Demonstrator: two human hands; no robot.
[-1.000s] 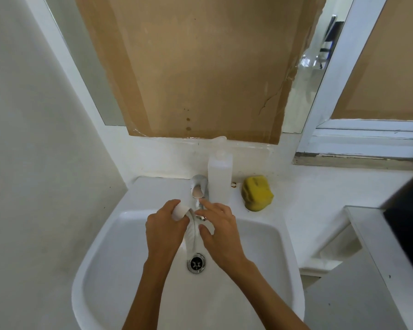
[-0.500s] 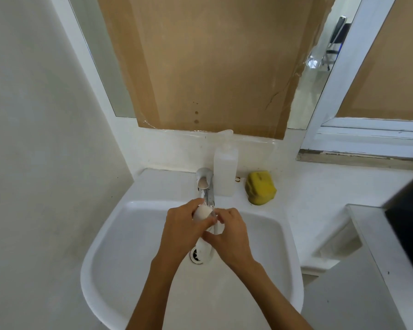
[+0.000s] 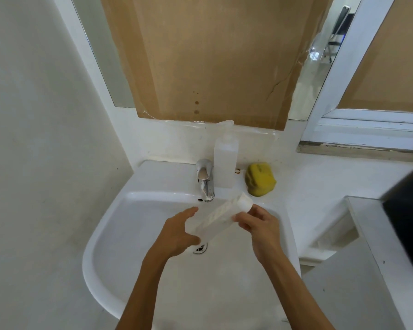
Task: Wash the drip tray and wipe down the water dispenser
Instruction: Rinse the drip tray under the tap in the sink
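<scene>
A white sink (image 3: 119, 225) sits below a cardboard sheet (image 3: 212, 58) covering the mirror, with a chrome tap (image 3: 206, 181), a clear soap bottle (image 3: 225, 160) and a yellow sponge (image 3: 260, 179) along its back ledge. Over the basin, above the drain (image 3: 199, 248), a long, narrow white drip tray (image 3: 218, 216) slants up to the right, slightly blurred. The left hand (image 3: 177, 234) cups its lower end with fingers spread, while the right hand (image 3: 260, 225) pinches its upper end.
</scene>
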